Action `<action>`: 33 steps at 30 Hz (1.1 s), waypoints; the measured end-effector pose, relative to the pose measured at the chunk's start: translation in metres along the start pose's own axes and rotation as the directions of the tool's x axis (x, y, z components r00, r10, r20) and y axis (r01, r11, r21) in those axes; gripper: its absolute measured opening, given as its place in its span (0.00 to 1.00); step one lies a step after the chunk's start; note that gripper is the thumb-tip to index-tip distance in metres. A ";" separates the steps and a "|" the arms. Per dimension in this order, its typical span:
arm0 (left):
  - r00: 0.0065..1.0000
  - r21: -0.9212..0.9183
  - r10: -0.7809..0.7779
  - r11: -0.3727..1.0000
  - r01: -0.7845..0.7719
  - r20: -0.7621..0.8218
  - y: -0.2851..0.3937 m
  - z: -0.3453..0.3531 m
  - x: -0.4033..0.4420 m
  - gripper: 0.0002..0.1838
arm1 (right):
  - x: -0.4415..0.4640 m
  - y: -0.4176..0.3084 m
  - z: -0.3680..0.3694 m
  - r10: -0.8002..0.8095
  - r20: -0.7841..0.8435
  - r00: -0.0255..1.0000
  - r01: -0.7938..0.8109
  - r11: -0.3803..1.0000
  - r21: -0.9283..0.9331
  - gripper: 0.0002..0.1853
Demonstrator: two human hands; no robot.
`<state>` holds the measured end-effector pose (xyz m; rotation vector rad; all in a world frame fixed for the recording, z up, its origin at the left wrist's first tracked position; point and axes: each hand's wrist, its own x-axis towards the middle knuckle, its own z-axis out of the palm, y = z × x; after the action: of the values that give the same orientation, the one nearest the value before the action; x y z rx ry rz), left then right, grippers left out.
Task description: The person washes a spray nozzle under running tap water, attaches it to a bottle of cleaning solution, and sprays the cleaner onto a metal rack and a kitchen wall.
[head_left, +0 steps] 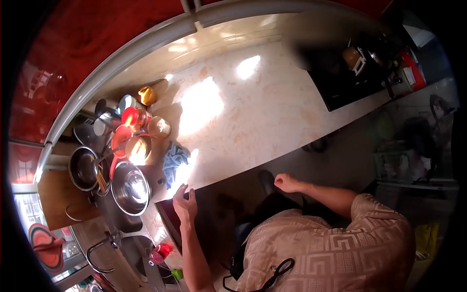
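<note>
My left hand (185, 203) is at the counter's front edge, just below a crumpled blue cloth (174, 159). Its thumb and fingers are apart, with nothing between them. Sunlight falls on part of the cloth, which lies on the countertop (258, 117). Off to the right, in front of the counter, my right hand (287, 183) hangs in the air with its fingers curled in. I see nothing in it. Left of the cloth, a shiny metal bowl (130, 189) sits by the sink.
Pots, cups and a red ladle-like utensil (116, 151) crowd the counter's left end. A steel tap (99, 253) rises by the sink (134, 253), near a pink bottle (159, 254). A black cooktop (335, 92) is at the far right. Red cabinets (97, 58) hang above.
</note>
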<state>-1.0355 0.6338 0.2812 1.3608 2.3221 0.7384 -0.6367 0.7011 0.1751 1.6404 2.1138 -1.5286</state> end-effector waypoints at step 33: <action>0.446 0.142 0.717 0.444 -0.885 0.536 0.293 0.312 -0.010 0.39 | 0.020 0.405 -0.007 0.743 -0.110 0.661 -0.172 0.292 0.941 0.16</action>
<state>-0.6601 0.8244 0.2053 2.6314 1.3742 0.0985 -0.3343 0.6964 -0.0947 2.9742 0.4295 -2.2120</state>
